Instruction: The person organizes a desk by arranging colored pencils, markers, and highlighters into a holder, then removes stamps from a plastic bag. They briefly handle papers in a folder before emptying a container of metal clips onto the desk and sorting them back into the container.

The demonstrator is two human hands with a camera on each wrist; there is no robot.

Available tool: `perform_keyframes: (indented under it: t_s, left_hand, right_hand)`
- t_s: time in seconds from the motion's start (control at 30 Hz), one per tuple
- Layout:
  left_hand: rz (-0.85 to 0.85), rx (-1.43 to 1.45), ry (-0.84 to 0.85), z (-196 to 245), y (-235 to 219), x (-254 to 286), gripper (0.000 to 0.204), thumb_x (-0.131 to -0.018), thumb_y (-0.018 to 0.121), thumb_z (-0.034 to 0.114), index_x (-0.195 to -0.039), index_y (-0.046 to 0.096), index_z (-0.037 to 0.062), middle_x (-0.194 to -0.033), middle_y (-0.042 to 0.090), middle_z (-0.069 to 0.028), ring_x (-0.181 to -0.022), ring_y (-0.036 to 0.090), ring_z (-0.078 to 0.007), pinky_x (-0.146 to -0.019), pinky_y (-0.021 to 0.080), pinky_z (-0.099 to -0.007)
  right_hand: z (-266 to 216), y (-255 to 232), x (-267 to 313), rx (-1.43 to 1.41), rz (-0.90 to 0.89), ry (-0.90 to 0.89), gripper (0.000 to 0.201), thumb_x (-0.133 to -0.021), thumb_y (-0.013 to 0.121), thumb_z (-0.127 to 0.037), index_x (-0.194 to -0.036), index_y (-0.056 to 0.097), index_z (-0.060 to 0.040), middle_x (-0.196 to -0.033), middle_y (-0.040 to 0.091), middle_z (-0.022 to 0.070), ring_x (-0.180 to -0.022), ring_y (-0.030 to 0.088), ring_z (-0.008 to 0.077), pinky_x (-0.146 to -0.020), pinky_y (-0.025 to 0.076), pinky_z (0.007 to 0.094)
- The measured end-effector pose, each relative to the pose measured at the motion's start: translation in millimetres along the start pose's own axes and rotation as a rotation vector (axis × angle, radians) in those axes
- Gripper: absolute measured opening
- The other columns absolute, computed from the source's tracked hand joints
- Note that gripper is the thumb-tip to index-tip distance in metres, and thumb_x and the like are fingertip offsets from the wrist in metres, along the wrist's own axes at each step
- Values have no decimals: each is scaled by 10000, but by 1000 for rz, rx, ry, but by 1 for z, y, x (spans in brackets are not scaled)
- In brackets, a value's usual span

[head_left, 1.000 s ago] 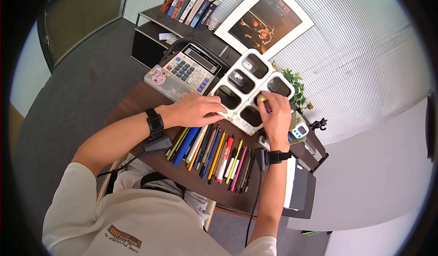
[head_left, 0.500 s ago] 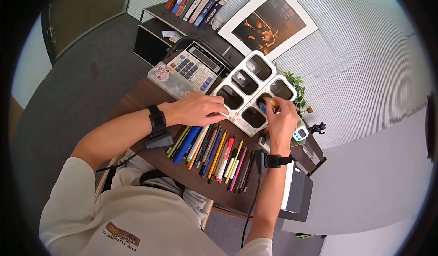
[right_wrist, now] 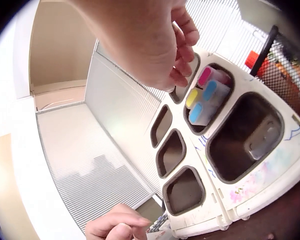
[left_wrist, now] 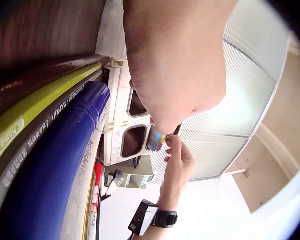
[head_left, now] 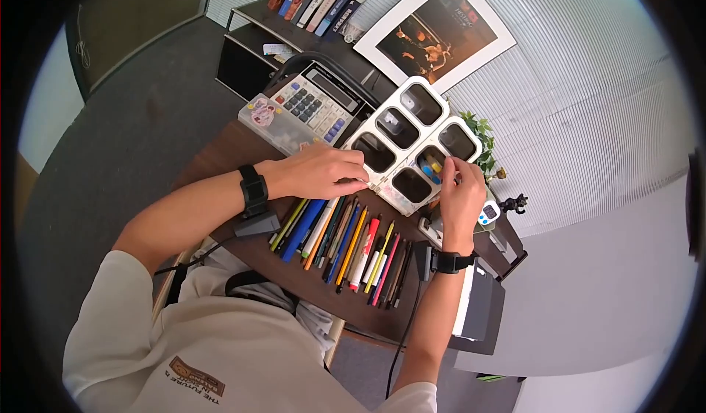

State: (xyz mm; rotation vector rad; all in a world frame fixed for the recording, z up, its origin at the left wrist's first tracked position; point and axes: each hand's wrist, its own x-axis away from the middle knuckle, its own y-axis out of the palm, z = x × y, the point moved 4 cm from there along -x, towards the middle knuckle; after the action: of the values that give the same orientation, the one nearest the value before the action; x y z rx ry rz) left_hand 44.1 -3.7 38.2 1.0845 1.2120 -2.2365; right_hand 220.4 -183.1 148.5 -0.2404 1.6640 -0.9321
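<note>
A white organizer [head_left: 408,152] with several dark compartments leans upright at the back of the desk. My left hand [head_left: 323,174] grips its lower left corner between thumb and fingers. Beside its right edge is my right hand [head_left: 463,196], fingers loosely bent, with nothing seen in them. In one compartment lie several short pieces with pink, yellow and blue ends [right_wrist: 209,92], close below my right fingertips [right_wrist: 180,75]. The left wrist view shows my left hand [left_wrist: 177,65] large in front of the organizer, hiding part of it.
A row of pens and markers [head_left: 338,247] lies along the front of the desk [head_left: 220,155]. A calculator [head_left: 312,111] and a clear stickered box [head_left: 276,126] stand left of the organizer. Behind are a plant [head_left: 482,137] and a framed picture [head_left: 437,34]; a small timer [head_left: 489,212] is at the right.
My right hand has drawn back to the right from over the compartment, leaving the yellow-ended piece inside. My left hand has kept its place at the corner.
</note>
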Motion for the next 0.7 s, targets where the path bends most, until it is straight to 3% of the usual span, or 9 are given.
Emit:
perform_keyframes:
  t_s: [0.27,0.53,0.7]
  left_hand:
    - [-12,-1,-3,-2,3,1,100,-942,749,160,-971,758,65,-924,659,-34,-750,689,-225,-630,536,-351]
    - [-12,22,-18,-2,1,0,106,-955,741,157,-960,758,53,-917,657,-37,-742,685,-232,-632,533,-352]
    - [-10,20,-22,-3,2,1,111,-953,744,159,-954,757,49,-903,658,-38,-731,684,-234,-632,534,-357]
  right_hand:
    - [2,-6,5,-45,-119,123,206,-1008,671,-166,-1060,770,7,-1010,739,182,-847,724,356,-760,567,436]
    - [1,0,5,-100,-86,63,180,-1003,654,-119,-1063,764,11,-1049,744,199,-887,728,384,-784,576,445]
    - [-1,-10,7,-67,-78,64,181,-1003,664,-129,-1069,765,5,-1050,744,185,-862,732,337,-767,571,423]
